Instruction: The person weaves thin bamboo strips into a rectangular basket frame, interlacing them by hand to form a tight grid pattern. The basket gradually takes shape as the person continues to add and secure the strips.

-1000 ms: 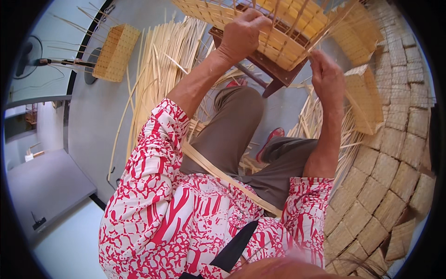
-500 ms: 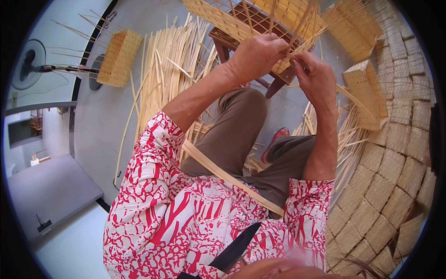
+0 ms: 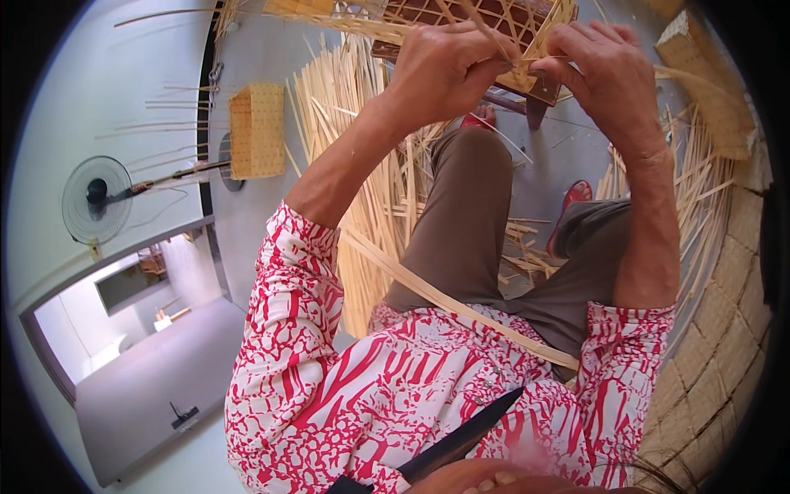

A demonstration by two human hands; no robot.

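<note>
In front of me, a partly woven bamboo basket (image 3: 502, 15) with open lattice lies on a dark reddish-brown wooden stool (image 3: 536, 87). My left hand (image 3: 448, 70) is closed at the basket's near corner, thumb and fingers pinching a thin bamboo strip. Just to its right, my right hand (image 3: 605, 78) pinches a thin strip at the same corner, its outer fingers raised and slightly blurred. Fingers partly hide the strip ends and the weave. Across my lap slants a long, flat pale bamboo strip (image 3: 448, 298), touched by neither hand.
Loose bamboo strips (image 3: 362, 181) cover the floor at left, and more strips (image 3: 699, 189) lie at right. A woven box (image 3: 257, 132) stands farther left near a fan (image 3: 97, 193). Another woven box (image 3: 712, 86) and stacked woven pieces (image 3: 716, 329) line the right side.
The view has turned, so the floor, my legs and the fan sit farther right. The right hand's fingers have lifted and spread a little. Both hands stay at the basket's corner.
</note>
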